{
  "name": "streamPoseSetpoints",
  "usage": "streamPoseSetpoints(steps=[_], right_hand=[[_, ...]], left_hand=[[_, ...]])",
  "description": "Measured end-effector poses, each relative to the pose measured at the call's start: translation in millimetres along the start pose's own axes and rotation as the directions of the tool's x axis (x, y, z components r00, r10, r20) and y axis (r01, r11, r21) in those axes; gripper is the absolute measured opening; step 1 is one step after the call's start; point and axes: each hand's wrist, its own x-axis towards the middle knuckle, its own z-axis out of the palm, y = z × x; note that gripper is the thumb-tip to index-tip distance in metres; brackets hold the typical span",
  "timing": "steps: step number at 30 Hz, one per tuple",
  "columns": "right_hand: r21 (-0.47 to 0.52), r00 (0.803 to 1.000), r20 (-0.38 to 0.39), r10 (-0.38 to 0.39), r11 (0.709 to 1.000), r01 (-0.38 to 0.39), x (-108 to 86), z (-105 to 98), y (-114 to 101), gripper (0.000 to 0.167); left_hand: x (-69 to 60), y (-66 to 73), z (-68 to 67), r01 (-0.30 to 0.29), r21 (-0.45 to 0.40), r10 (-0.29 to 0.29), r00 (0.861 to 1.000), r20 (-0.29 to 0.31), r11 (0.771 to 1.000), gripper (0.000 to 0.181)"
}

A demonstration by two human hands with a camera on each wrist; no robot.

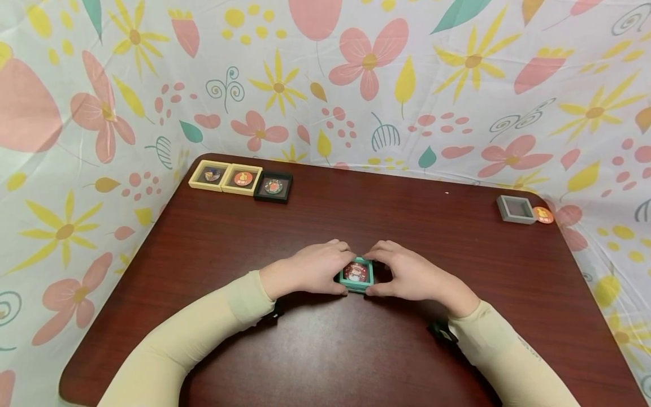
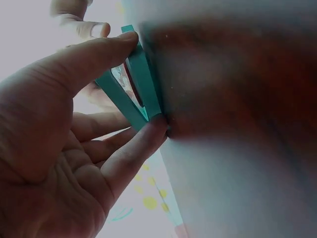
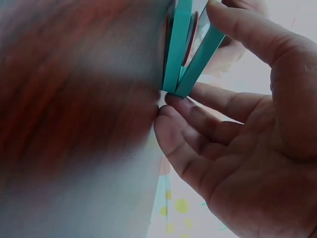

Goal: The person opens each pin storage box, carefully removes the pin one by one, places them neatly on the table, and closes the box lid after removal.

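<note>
At the middle of the table, both hands hold a small square teal display case (image 1: 356,273) with a round red badge (image 1: 355,272) showing a white-bearded figure. Its two halves meet at the far end and stand apart at the near end. My left hand (image 1: 325,268) grips the left side; in the left wrist view its thumb (image 2: 111,52) lies on the half nearest the table and a fingertip touches the far corner. My right hand (image 1: 412,272) holds the right side. Its thumb (image 3: 242,22) is on the upper half, with fingers at the far end.
At the back left, two cream cases (image 1: 225,177) and a black case (image 1: 273,187) stand in a row, each with a round badge inside. A grey case (image 1: 516,209) lies at the back right beside a loose orange badge (image 1: 543,215). Patterned cloth (image 1: 371,130) hangs behind the table.
</note>
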Motion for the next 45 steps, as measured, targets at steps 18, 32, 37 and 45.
streamPoseSetpoints(steps=[18, 32, 37, 45], right_hand=[[0.232, 0.999, -0.037, -0.02, 0.972, 0.028, 0.1, -4.5, 27.7, 0.034], [0.241, 0.995, -0.051, 0.082, 0.968, -0.068, 1.6, -6.8, 32.8, 0.019], [0.238, 0.993, -0.049, 0.111, 0.966, -0.096, 2.1, -7.1, 33.0, 0.024], [0.26, 0.981, -0.04, 0.188, 0.95, -0.171, 3.7, -6.4, 32.3, 0.031]], left_hand=[[-3.0, -3.8, -0.5, 0.03, -0.007, -0.03, 1.0, -0.004, 1.0, 0.094], [-3.9, -7.7, 0.5, 0.024, -0.087, -0.025, 1.0, -0.01, 0.996, 0.124], [-4.2, -8.0, 0.7, 0.038, -0.09, -0.04, 0.999, -0.019, 0.995, 0.128], [-3.6, -8.7, 2.4, 0.054, -0.1, -0.056, 0.998, -0.022, 0.994, 0.136]])
